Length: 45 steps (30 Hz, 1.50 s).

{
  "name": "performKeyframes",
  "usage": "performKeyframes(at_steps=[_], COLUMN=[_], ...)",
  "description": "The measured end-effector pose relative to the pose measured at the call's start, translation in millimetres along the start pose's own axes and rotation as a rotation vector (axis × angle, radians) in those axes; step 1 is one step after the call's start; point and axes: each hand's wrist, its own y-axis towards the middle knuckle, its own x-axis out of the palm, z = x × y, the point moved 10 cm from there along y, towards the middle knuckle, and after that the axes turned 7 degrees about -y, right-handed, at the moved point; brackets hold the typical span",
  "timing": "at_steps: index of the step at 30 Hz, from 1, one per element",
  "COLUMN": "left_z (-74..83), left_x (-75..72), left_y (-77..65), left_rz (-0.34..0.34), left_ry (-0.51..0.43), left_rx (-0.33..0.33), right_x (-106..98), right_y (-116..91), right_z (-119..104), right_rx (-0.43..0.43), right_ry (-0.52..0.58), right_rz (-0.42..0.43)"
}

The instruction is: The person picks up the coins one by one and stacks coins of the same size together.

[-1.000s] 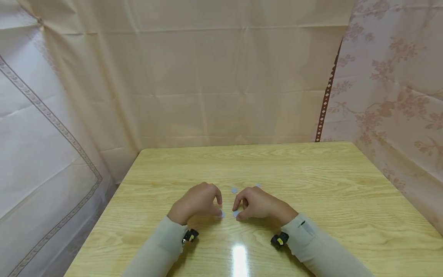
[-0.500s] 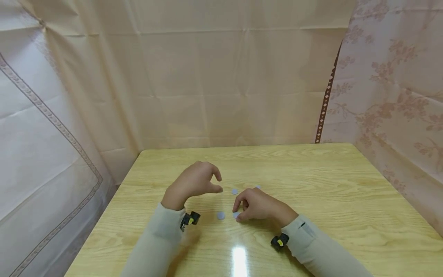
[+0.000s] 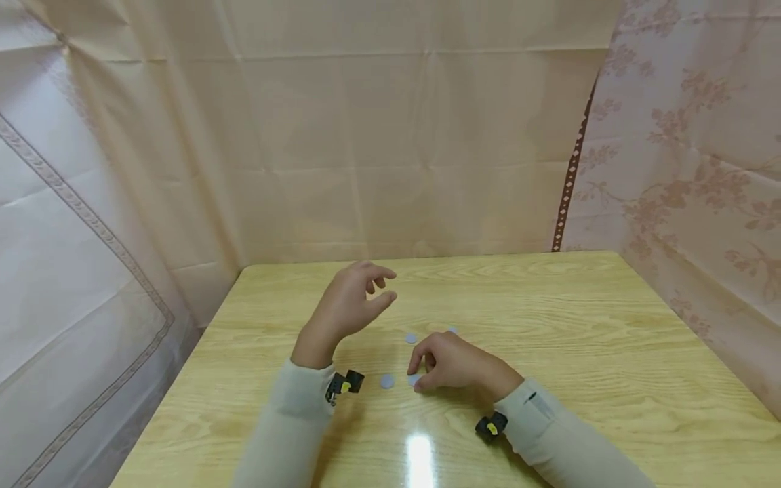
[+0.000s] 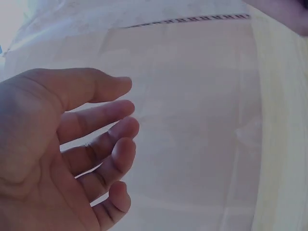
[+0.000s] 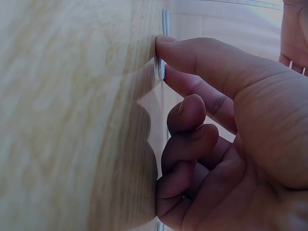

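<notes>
My right hand (image 3: 454, 361) is low at the table, pinching a thin pale round disc (image 3: 413, 380) by its edges between thumb and index finger. In the right wrist view that disc (image 5: 159, 70) lies flat on the wood and looks layered at its rim, while the other fingers curl toward the palm. Just left of it lies a similar disc (image 3: 387, 381), apart from both hands. My left hand (image 3: 350, 305) is raised over the table's left half with nothing in it; its fingers (image 4: 98, 149) are loosely bent and the thumb stands apart.
Farther back on the wooden table (image 3: 549, 305) lie another pale disc (image 3: 411, 337) and one more disc (image 3: 453, 330), partly behind my right hand. A beige cloth (image 3: 390, 135) hangs behind the table, with a floral cloth (image 3: 702, 169) at the right.
My left hand has let go of the left front disc, then lifted and moved away from me, its fingers spreading. The right hand keeps its pinch in the same place.
</notes>
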Motion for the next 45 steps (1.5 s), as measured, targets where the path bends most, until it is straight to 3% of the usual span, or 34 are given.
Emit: performKeyframes(at_steps=[7, 15, 32, 45], left_z=[-4.2, -15.2, -35.0, -49.2], left_x=[3.2, 18.1, 62.8, 87.8], left_y=[1.0, 6.1, 10.7, 9.0], left_rz=[0.035, 0.025, -0.137, -0.201], left_ry=[-0.011, -0.036, 0.014, -0.01], left_rx=[0.0, -0.014, -0.069, -0.115], right_x=[-1, -1, 0, 1], right_y=[1, 0, -1, -2], right_z=[-1, -1, -2, -4], right_rx=[0.003, 0.0, 0.003, 0.005], right_ry=[0.009, 0.016, 0.031, 0.027], right_rz=[-0.006, -0.01, -0.011, -0.015])
